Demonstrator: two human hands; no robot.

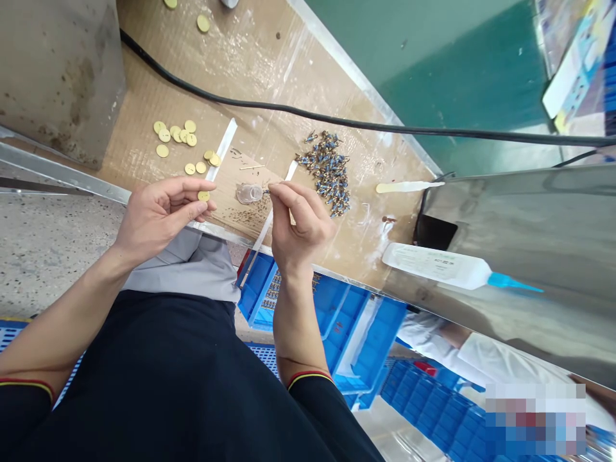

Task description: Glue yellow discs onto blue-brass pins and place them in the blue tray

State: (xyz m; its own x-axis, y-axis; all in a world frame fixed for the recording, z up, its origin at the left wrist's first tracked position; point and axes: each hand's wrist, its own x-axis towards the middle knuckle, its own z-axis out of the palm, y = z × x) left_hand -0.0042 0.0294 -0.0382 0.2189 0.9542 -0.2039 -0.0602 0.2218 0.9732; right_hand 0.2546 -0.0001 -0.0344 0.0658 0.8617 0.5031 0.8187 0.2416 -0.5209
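Between thumb and fingers, my left hand (166,208) pinches a small yellow disc (203,196) above the table's near edge. My right hand (301,224) is closed in a pinch on a small metal part (266,192), mostly covered by the fingertips. That part is beside a small clear plastic cup (249,193) on the cardboard-covered table (269,64). Right of the cup lies a heap of small blue and brass-coloured parts (330,170). Several loose yellow discs (180,135) are scattered beyond my left hand.
A black cable (289,110) crosses the table. A white bottle with a blue nozzle (440,265) and a pale tapered tube (404,187) lie at right. Blue bins (356,333) stand below the edge. A co-worker's white sleeve (505,362) shows at lower right.
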